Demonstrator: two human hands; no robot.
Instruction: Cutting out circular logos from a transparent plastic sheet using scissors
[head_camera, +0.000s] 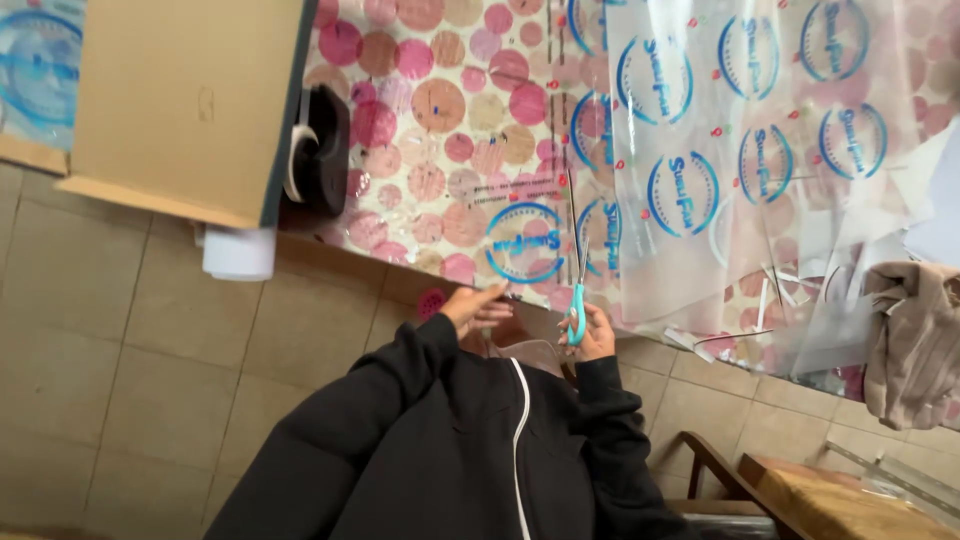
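Observation:
My right hand (597, 338) grips a pair of scissors (577, 300) by the teal handles, the thin blades pointing away from me over the table. My left hand (474, 304) rests at the table's near edge, fingers stretched out and touching the clear plastic sheet (520, 240) printed with blue round marks. The blades lie along this sheet, just right of my left hand. Both black sleeves of my jacket (450, 450) reach up from the bottom of the view.
The table (440, 120) wears a cloth of pink dots. More clear printed sheets (760, 150) and cut strips lie at the right. A cardboard box (180, 100), a black tape dispenser (322, 150), a white roll (238, 252), a beige cloth (915, 340) and a wooden chair (800, 495) surround it.

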